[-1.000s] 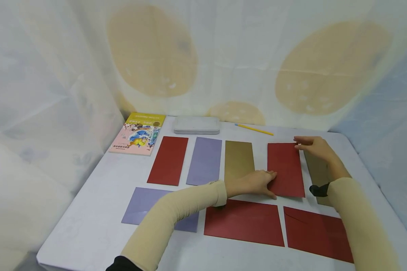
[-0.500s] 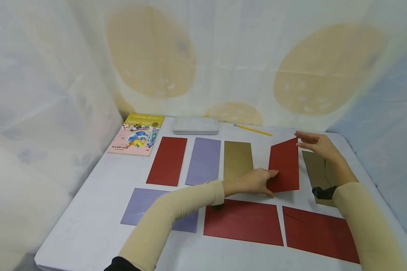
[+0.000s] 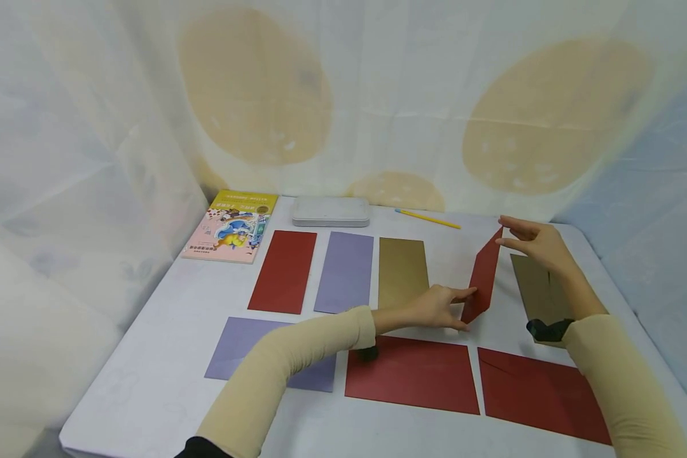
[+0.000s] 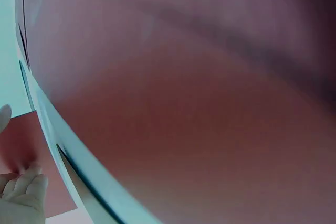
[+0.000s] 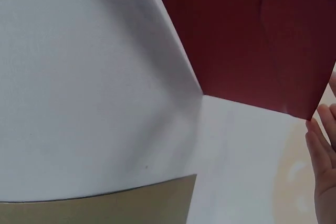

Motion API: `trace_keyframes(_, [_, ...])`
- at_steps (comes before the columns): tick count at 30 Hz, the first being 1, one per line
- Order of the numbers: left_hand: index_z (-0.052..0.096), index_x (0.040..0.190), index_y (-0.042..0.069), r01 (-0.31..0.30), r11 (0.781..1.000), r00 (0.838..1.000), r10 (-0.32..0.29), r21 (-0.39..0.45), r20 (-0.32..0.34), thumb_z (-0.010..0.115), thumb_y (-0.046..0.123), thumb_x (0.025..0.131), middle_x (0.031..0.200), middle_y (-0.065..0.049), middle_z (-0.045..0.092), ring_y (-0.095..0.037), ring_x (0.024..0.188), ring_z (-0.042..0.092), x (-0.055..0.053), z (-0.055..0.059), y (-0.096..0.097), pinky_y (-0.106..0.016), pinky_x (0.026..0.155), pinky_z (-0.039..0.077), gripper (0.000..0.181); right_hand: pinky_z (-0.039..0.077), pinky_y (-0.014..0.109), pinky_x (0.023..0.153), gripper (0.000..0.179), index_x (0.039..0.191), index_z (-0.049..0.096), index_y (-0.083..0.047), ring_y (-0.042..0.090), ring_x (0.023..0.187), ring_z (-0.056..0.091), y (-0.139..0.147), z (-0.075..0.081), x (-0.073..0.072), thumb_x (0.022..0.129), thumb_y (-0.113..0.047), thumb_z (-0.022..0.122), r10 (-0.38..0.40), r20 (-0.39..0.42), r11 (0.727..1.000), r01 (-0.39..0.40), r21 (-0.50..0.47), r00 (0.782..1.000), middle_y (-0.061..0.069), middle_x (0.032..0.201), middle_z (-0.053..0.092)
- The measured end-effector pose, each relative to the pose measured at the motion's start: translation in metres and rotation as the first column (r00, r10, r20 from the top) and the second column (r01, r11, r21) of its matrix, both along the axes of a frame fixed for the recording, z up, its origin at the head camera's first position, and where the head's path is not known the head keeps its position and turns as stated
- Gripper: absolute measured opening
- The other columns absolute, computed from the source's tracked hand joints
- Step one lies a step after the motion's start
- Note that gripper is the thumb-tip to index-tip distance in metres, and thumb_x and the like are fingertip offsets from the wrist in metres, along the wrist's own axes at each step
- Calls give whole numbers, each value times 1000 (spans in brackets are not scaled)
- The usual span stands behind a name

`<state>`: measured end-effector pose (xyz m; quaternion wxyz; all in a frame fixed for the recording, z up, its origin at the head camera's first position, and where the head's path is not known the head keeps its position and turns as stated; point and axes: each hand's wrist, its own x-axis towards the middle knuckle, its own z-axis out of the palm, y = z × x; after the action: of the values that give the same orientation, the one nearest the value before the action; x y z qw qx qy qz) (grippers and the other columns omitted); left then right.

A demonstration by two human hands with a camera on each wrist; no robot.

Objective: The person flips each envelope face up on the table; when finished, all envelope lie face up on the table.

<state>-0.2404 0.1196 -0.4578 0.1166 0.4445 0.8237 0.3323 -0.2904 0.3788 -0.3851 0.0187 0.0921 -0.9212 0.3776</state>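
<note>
A red envelope [image 3: 483,278] stands tilted up on its long edge at the table's right side. My right hand [image 3: 539,247] pinches its raised far corner between thumb and fingers. In the right wrist view, the fingertips of that hand [image 5: 324,153] meet the corner of the envelope's seamed side [image 5: 247,40]. From the left, my left hand [image 3: 432,308] touches the lower part of the envelope with thumb and forefinger spread apart. Fingertips of the left hand [image 4: 23,198] rest against the red face in the left wrist view.
Flat around lie a gold envelope [image 3: 402,270], another gold one [image 3: 541,289], lilac ones [image 3: 346,270] and more red ones [image 3: 415,375]. Along the back are a booklet [image 3: 231,232], a pale flat case [image 3: 331,212] and a yellow pencil [image 3: 429,219].
The red envelope has swung from nearly flat to steeply tilted, its right side lifted by my right hand. My left hand has stayed at its lower left.
</note>
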Motion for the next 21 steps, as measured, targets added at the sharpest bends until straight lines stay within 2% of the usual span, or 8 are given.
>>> trace_keyframes(5, [40, 145, 1, 1, 997, 998, -6, 79, 59, 80, 15, 81, 135, -9, 56, -6, 119, 55, 5, -3, -3, -10, 90, 41, 76, 38, 2, 78, 59, 143, 47, -7, 38, 132, 41, -6, 3, 2, 92, -29, 67, 18, -15, 1000, -18, 0, 1000, 17, 143, 46])
trace_keyframes(9, [39, 146, 3, -8, 991, 998, 0, 133, 62, 79, 17, 82, 141, -10, 49, -7, 123, 50, 7, -4, -8, -11, 85, 43, 77, 38, 2, 78, 59, 142, 48, -4, 40, 131, 41, -9, 2, 2, 92, -29, 67, 20, -36, 1000, -20, 1, 999, 19, 142, 47])
trace_keyframes(12, [37, 148, 6, -22, 983, 1000, 18, 184, 22, 79, 21, 81, 145, -8, 44, -5, 127, 44, 8, -2, -11, -10, 88, 40, 80, 38, 2, 79, 59, 141, 49, -3, 40, 130, 42, -13, 1, 1, 92, -28, 68, 15, -52, 1000, -15, -3, 999, 19, 141, 48])
trace_keyframes(14, [36, 149, 8, -24, 973, 999, 30, 229, -21, 80, 24, 81, 146, -7, 43, -3, 129, 41, 8, 1, -13, -10, 95, 35, 82, 40, 6, 83, 58, 140, 49, -2, 40, 129, 43, -15, -1, 0, 91, -26, 69, 13, -65, 1000, -14, -17, 998, 20, 140, 49])
trace_keyframes(18, [36, 149, 7, 0, 949, 994, 33, 317, -100, 81, 24, 79, 146, -7, 43, -2, 131, 39, 7, 5, -15, -11, 99, 33, 85, 40, 19, 93, 59, 140, 49, -1, 39, 129, 44, -20, -3, -4, 90, -23, 70, 18, -87, 999, -22, -46, 996, 21, 139, 49])
trace_keyframes(21, [37, 149, 7, 18, 941, 990, 31, 337, -141, 82, 23, 79, 145, -7, 44, -1, 130, 40, 5, 7, -17, -11, 98, 34, 85, 39, 29, 97, 59, 142, 47, -4, 38, 129, 44, -24, -5, -7, 90, -22, 70, 16, -89, 998, -21, -51, 996, 19, 141, 48])
